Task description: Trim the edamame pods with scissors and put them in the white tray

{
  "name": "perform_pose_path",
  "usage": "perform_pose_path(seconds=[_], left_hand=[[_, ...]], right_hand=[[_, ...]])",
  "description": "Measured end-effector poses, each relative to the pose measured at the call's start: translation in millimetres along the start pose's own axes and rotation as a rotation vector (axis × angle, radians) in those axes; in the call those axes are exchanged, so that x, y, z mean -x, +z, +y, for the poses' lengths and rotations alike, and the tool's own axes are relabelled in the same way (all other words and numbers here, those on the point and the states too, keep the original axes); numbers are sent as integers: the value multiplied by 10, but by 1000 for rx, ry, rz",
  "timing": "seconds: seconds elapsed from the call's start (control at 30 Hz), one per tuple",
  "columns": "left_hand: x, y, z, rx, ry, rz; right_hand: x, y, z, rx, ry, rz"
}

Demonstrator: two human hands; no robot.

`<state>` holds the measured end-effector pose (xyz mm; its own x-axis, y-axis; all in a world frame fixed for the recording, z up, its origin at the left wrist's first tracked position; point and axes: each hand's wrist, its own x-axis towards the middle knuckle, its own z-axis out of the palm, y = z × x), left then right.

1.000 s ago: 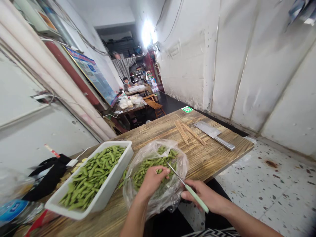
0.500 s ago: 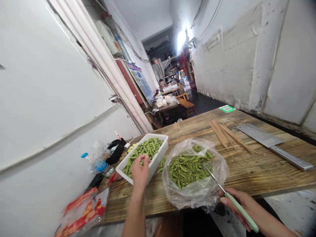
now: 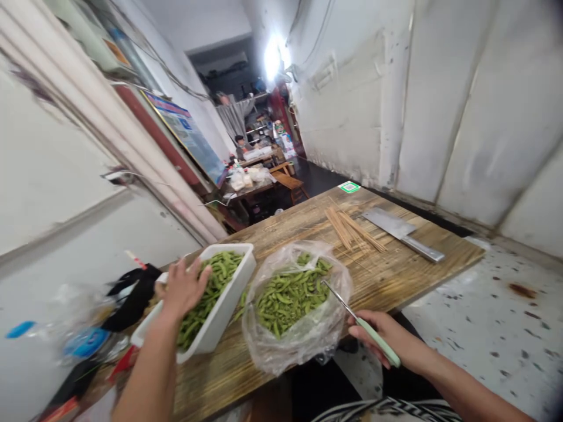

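Note:
My left hand (image 3: 182,290) is over the white plastic tray (image 3: 240,293), its fingers spread on or just above the green soybean pods (image 3: 220,272) inside. In my right hand (image 3: 387,334) is what looks like a pair of scissors (image 3: 373,340), seen edge-on, with slim metal blades and a pale green handle. Their tip reaches over the right side of an open clear plastic bag (image 3: 281,357). More green pods (image 3: 290,299), with small bits among them, fill this bag. It stands on the wooden table (image 3: 373,287), right of the tray.
A cleaver (image 3: 402,231) lies at the table's right, beside thin wooden skewers (image 3: 352,228). A green-framed code card (image 3: 349,187) is at the far corner. Left of the tray are a water bottle (image 3: 83,343) and a black bag (image 3: 132,299). A person (image 3: 241,146) sits far back.
My left hand has gone from closed fingers over the pods to spread fingers further left along the tray. The view has swung right. The right hand keeps its hold over the bag.

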<state>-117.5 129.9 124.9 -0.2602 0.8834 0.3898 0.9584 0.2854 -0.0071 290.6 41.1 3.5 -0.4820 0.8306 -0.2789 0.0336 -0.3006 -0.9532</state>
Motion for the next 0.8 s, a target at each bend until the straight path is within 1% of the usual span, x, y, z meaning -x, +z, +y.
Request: perform_pose_path(seconds=[0.07,0.1,0.13,0.17,0.2,0.23,0.27,0.3,0.33,0.4,0.47,0.53,0.57,0.6,0.7,0.77,0.8], left_hand=[[242,-138,315,129,25,264],[389,-185,515,248,72,344],[541,-204,733,396,181,316],[689,-187,960,548,300,223],[822,-134,1184,683,429,42],[932,-49,1395,801,487,-113],[1015,58,1583,870,489,-223],[1070,177,1744,879,478,-296],[1100,295,1875,854,460,-335],[1097,493,2053,762,454,-377],[1043,609,2136,706,478,-413],[975,647,2146,750,464,-458],[948,645,2128,806,421,-485],[931,634,2097,879,348,-509],[968,562,1953,1149,48,-603],[1061,498,1851,1322,-103,-696],[1118,465,1808,1390,-152,-735]], right_hand=[[-2,-31,0,-55,20,30],[-9,-45,9,-86,37,37],[-17,-58,23,-125,55,34],[-25,-70,39,-179,75,23],[-30,-82,56,-251,98,7],[-31,-95,73,-330,126,-15],[-29,-106,88,-412,156,-34],[-24,-117,102,-490,186,-49],[-15,-125,113,-553,217,-62],[8,-130,127,-628,262,-74],[33,-118,126,-649,268,-63],[58,-89,112,-620,233,-37],[72,-70,101,-592,202,-18],[87,-50,89,-558,169,2],[128,6,48,-423,74,31],[142,35,21,-327,41,1],[143,48,8,-282,28,-21]])
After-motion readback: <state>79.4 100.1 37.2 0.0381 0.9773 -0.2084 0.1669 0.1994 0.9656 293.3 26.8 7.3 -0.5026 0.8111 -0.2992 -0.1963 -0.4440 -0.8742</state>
